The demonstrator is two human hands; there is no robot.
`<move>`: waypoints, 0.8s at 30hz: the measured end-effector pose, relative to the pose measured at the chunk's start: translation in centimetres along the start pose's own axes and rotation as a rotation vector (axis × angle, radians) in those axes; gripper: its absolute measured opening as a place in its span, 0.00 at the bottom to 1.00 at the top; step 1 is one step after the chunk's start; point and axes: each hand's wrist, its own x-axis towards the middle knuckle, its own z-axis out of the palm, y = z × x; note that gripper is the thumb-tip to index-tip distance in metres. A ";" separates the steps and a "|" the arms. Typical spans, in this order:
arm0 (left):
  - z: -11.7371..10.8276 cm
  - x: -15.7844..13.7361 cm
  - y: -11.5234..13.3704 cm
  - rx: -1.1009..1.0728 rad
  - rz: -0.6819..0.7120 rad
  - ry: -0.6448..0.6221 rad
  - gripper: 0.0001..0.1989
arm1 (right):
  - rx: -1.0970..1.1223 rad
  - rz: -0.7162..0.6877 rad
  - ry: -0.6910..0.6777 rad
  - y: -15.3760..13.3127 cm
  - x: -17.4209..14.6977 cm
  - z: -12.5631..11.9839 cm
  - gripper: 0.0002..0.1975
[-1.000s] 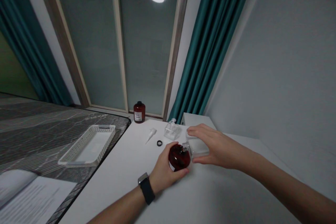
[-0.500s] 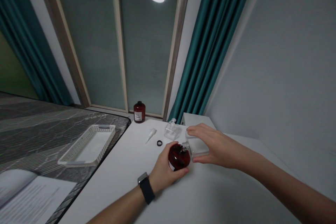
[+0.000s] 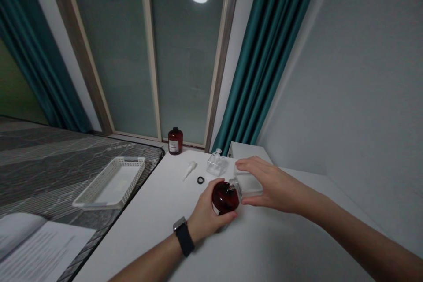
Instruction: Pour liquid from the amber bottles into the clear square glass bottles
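Note:
My left hand (image 3: 205, 212), with a dark watch on its wrist, is wrapped round a dark red-brown bottle (image 3: 226, 198) over the white table (image 3: 158, 229). In my right hand (image 3: 269, 183) is a clear square bottle (image 3: 249, 184), tipped on its side. Its neck meets the mouth of the brown bottle; whether liquid passes between them I cannot tell. Beyond my hands lie a black ring (image 3: 200, 180), a whitish pump head (image 3: 191, 169) with a thin tube, and another clear bottle (image 3: 216, 164).
A second brown bottle (image 3: 175, 142) with a white label stands at the table's far edge. To the left are a white perforated basket (image 3: 132, 185) and an open book (image 3: 42, 246) on a dark patterned surface. A white box (image 3: 249, 150) sits near the teal curtain (image 3: 264, 61).

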 end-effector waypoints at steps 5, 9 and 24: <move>-0.1 0.0 -0.3 -0.008 0.008 -0.011 0.37 | -0.001 -0.003 0.019 0.1 -0.2 0.4 0.33; -0.3 -0.1 -0.5 -0.007 0.003 -0.017 0.37 | 0.018 -0.001 0.015 0.1 -0.2 0.6 0.32; 0.4 -0.2 -1.2 -0.143 -0.119 -0.098 0.44 | 0.251 0.325 0.378 1.2 -2.8 4.9 0.32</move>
